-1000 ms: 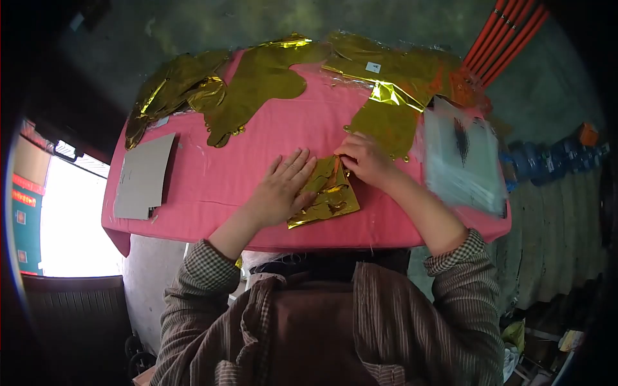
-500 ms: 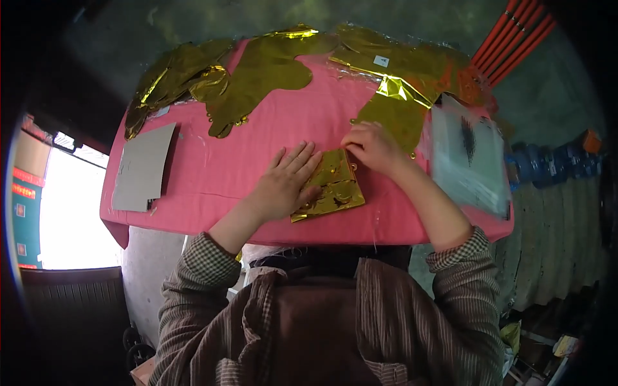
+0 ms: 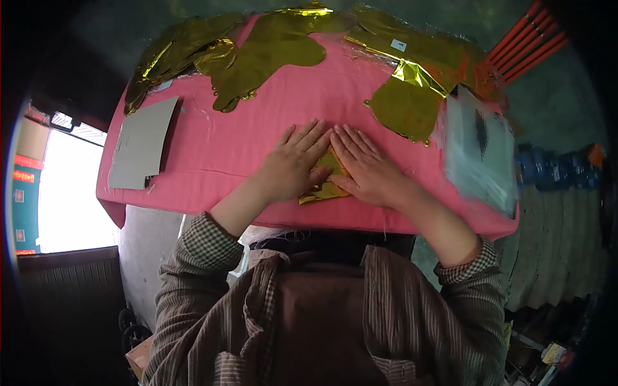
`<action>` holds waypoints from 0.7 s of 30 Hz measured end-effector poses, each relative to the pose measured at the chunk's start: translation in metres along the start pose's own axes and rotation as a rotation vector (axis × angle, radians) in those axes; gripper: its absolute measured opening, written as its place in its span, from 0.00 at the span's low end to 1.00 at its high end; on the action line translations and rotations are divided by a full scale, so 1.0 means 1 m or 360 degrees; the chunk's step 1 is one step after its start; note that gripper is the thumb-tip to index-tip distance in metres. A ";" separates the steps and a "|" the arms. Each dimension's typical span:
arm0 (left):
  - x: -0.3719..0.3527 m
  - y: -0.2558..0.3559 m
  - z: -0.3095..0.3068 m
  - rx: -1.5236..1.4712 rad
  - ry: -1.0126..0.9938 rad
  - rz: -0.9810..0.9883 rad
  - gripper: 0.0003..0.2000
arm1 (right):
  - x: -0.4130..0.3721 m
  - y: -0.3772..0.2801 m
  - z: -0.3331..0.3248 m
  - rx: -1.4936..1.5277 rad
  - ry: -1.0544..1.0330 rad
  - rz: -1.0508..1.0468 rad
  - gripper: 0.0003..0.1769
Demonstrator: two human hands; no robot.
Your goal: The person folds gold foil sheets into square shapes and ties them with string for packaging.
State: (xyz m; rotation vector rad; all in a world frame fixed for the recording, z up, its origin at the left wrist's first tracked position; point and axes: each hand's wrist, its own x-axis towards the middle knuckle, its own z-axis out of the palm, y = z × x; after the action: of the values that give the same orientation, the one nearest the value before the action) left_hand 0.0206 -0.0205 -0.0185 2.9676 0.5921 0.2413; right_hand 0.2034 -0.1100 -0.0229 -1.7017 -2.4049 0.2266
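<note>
Gold folded foil under flat, spread left hand and right hand; white label unreadable

Pink-clothed table over grey-green concrete floor; bright daylight opening at left; orange rods upper right; corrugated sheet at right.

Folded gold foil: mostly hidden beneath flat left hand and right hand.
Gold foil sheets: cut off by top edge.
White label: too small to read.
Clear packets: blurred, print illegible.
Orange rods: cropped by dark rim.
</note>
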 end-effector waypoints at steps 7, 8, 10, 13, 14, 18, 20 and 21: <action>-0.003 -0.002 -0.005 -0.0321 0.0145 -0.0053 0.32 | 0.000 -0.002 -0.001 -0.0106 -0.0022 0.0006 0.39; -0.003 -0.001 -0.009 -0.0391 0.0210 -0.0055 0.31 | 0.001 -0.002 0.000 -0.0100 -0.0040 0.0013 0.39; -0.007 0.007 -0.019 -0.0287 0.0136 0.0003 0.31 | 0.002 -0.002 0.000 -0.0090 -0.0062 0.0027 0.39; -0.020 0.018 -0.013 -0.0236 0.0004 0.0040 0.30 | 0.001 -0.002 0.001 -0.0121 -0.0013 0.0008 0.39; -0.022 0.020 -0.010 -0.0288 -0.0049 0.0023 0.30 | 0.001 -0.002 0.002 -0.0108 0.0012 0.0002 0.39; -0.021 0.022 -0.011 -0.0182 -0.0059 0.0031 0.30 | 0.000 0.001 0.005 -0.0080 0.0045 -0.0008 0.38; -0.021 0.023 -0.012 -0.0200 -0.0066 0.0041 0.29 | 0.000 0.008 0.004 -0.0016 0.0046 -0.0034 0.37; -0.022 0.023 -0.012 -0.0198 -0.0068 0.0047 0.29 | -0.001 0.010 0.004 0.0054 0.0041 -0.0063 0.36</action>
State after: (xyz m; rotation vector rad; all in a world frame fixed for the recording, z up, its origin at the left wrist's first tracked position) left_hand 0.0073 -0.0492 -0.0069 2.8558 0.5090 0.2089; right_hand 0.2121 -0.1081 -0.0287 -1.6313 -2.4000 0.2369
